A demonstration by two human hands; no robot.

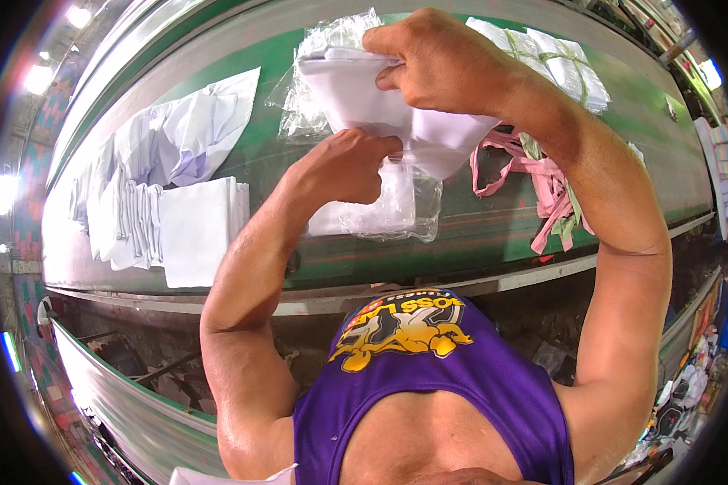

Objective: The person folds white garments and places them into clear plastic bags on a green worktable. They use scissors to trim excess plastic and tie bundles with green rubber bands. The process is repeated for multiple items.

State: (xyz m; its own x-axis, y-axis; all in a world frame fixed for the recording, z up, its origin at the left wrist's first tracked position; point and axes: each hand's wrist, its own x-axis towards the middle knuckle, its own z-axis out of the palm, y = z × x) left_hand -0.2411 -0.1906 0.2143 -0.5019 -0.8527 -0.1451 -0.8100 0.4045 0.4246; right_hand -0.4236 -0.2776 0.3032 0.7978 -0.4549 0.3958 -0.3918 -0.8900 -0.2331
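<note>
My right hand [446, 63] pinches the top edge of a folded white cloth [358, 91] held up over the table. Lower and to the left, my left hand [349, 167] is curled against the cloth's lower part, its fingers on the edge of a clear plastic bag [426, 206]. A strip of clear film crosses the front of the cloth beside that thumb. Beneath my left hand, white folded fabric [364, 215] lies flat, partly covered by the bag. Behind the raised cloth rests a pile of clear plastic bags [306, 115].
Folded white cloths [194, 233] stand in a row at left, below loose white cloth [206, 133]. Tied white bundles [558, 57] lie at the back right. Pink and green fabric strips [549, 188] are near my right forearm. The green table's [346, 264] front edge borders my torso.
</note>
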